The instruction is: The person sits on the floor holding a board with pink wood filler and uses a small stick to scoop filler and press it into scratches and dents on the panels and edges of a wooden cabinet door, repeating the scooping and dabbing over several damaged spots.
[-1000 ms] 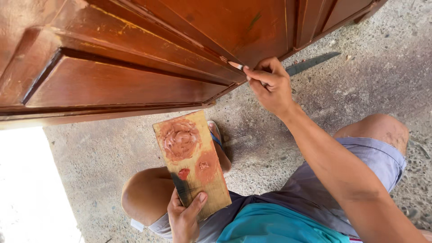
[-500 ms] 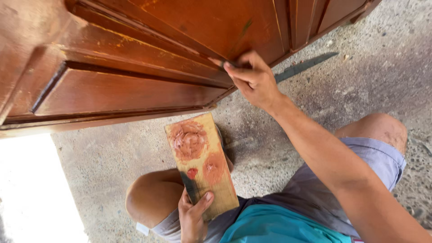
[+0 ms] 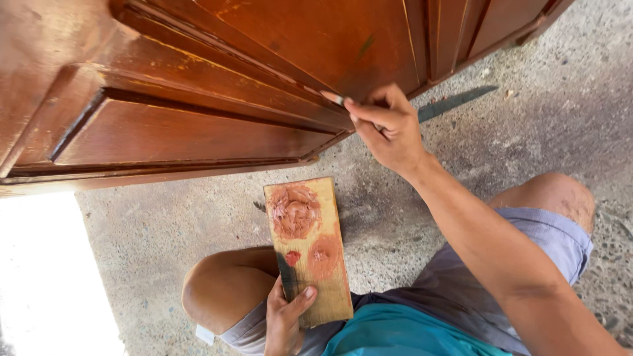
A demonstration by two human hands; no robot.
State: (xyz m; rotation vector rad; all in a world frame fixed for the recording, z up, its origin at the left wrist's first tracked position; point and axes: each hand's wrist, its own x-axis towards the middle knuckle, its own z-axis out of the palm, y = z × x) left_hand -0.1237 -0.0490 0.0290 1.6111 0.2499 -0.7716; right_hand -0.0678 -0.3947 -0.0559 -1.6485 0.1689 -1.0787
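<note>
My right hand [image 3: 389,125] grips a small putty knife [image 3: 333,97] and presses its tip against a moulding groove of the reddish-brown wooden door [image 3: 217,72]. Lower down, my left hand [image 3: 285,316] holds the near end of a yellowish wooden board [image 3: 310,264] by my left knee. Smears of reddish-brown filler paste [image 3: 294,211] sit on the board's upper face. The board tilts away from me above the concrete floor.
The door panel fills the upper frame, leaning over rough grey concrete floor [image 3: 527,145]. A long dark metal blade [image 3: 455,102] lies on the floor behind my right hand. My bent knees [image 3: 547,194] in grey shorts take up the lower frame. Bright glare whitens the lower left.
My right hand has slid a little left along the door moulding with the knife. The board and my left hand stay roughly as they were; the view has shifted slightly.
</note>
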